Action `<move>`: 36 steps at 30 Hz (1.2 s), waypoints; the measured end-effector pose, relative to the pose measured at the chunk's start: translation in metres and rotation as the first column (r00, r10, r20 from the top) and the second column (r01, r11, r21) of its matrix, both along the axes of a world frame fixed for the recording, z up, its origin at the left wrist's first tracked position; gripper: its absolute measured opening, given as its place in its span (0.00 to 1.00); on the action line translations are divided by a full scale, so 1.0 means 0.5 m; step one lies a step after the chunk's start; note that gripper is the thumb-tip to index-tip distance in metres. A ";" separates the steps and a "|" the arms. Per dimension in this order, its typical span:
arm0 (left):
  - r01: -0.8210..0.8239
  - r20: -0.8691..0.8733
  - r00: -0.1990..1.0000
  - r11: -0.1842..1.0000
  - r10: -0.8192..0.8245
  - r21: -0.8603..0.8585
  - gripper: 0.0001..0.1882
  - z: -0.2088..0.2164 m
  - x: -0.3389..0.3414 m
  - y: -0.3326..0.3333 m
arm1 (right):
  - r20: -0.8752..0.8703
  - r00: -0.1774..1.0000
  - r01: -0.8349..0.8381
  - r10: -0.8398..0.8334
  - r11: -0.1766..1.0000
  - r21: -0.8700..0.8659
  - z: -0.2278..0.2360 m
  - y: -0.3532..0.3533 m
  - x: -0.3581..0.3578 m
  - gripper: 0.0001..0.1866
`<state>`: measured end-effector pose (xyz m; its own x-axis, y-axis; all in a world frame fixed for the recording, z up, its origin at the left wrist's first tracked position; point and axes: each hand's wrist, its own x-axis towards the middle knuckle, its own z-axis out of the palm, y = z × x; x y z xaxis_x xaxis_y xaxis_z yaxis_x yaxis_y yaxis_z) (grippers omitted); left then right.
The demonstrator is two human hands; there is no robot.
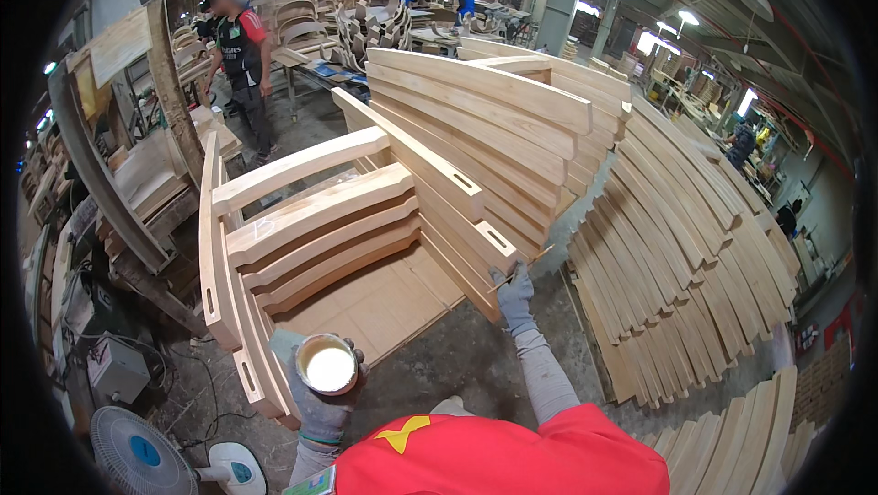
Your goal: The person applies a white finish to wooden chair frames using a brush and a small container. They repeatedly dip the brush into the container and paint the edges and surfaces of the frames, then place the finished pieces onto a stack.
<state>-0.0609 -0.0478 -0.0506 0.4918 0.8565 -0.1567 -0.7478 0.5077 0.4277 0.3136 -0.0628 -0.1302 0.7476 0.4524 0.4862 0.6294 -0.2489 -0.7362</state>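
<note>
My left hand (320,408), in a grey glove, is wrapped round a small round cup (353,376) of white, creamy liquid (329,370). It is beside the near end of the left rails of a stack of pale wooden frames (320,202). These frames have long side rails with slots cut near their ends, joined by curved crosspieces. My gloved right hand (518,298) is closed at the near end of the right rails, just below a slotted end (495,238). A thin stick (546,251) pokes out past its fingers; the rest of it is hidden.
Large stacks of curved wooden slats (658,230) rise on the right, with more frames (476,120) behind. Cardboard (366,303) lies under the stack. A white fan (142,449) and a grey box (117,369) are at lower left. A person (242,56) stands at far left.
</note>
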 end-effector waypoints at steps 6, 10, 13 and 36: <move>-0.009 -0.003 1.000 1.000 0.009 -0.027 0.30 0.002 0.002 -0.003 | 0.001 1.000 -0.010 0.010 1.000 0.004 -0.003 -0.001 0.006 0.32; -0.001 0.001 1.000 1.000 0.001 0.004 0.30 -0.006 0.001 0.000 | -0.040 0.999 -0.033 0.033 0.999 -0.005 0.003 -0.002 0.004 0.31; -0.019 -0.040 0.999 0.999 0.020 0.037 0.30 -0.014 -0.003 0.001 | -0.020 1.000 -0.006 0.006 0.999 -0.034 0.011 0.001 -0.009 0.31; 0.018 0.045 0.999 0.993 -0.013 -0.113 0.29 0.021 0.009 -0.005 | -0.008 1.000 -0.017 0.017 0.999 -0.029 0.021 -0.006 -0.008 0.28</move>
